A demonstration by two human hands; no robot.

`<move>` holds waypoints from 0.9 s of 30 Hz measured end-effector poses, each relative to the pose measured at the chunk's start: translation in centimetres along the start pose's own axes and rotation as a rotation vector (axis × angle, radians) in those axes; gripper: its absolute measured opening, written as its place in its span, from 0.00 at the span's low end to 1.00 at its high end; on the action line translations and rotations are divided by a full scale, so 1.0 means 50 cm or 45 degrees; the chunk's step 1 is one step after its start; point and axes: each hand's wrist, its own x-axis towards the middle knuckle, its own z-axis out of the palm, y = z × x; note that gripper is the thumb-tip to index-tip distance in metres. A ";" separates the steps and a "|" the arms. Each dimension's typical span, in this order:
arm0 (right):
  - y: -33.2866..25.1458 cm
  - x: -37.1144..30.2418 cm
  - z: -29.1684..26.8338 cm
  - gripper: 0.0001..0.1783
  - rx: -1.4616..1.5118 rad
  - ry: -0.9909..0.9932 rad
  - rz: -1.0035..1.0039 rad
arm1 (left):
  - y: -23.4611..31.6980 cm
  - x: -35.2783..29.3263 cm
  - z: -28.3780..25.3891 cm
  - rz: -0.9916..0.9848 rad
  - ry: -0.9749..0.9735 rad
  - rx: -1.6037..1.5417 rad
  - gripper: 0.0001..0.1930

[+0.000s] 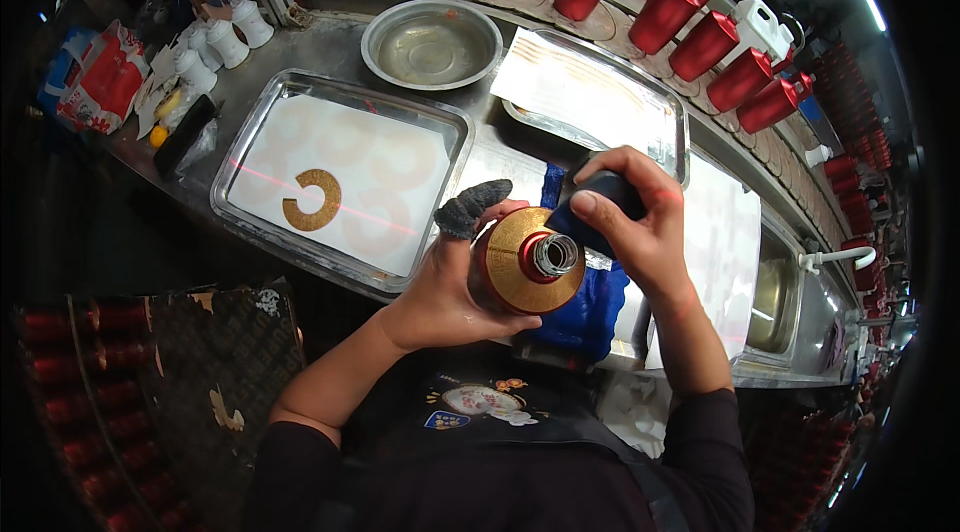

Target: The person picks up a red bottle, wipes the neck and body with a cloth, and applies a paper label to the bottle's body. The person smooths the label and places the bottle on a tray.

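Observation:
My left hand is wrapped round a red metal bottle with a bare threaded neck, tilted toward me. A gold ring-shaped label covers its shoulder. One finger of that hand wears a dark grey knitted sleeve. In my right hand is a dark pad, pinched between thumb and fingers, its dark blue edge against the label beside the neck. Behind the bottle, a blue cloth lies on the worktop. To the left, a gold C-shaped label rests on a white sheet in a metal tray.
A metal bowl of liquid stands at the back, beside a second tray with a striped sheet. Several red bottles line the curved conveyor. At right is a sink with a white tap; red bottles are stacked lower left.

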 end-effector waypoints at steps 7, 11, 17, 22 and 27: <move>-0.020 0.144 0.037 0.16 0.244 -0.713 -0.070 | 0.004 0.008 -0.011 -0.045 -0.054 -0.114 0.57; -0.045 0.112 0.041 0.13 0.150 -0.282 0.099 | 0.017 0.002 -0.006 -0.060 0.002 -0.194 0.53; -0.001 0.000 0.002 0.10 0.020 0.177 0.122 | 0.014 0.003 0.010 0.122 0.052 0.025 0.53; 0.010 -0.022 0.003 0.08 -0.141 0.335 0.049 | 0.010 0.002 0.030 0.430 0.252 0.357 0.47; -0.029 -0.117 0.029 0.14 -0.296 0.366 -0.575 | 0.002 0.005 0.080 0.359 0.489 0.414 0.47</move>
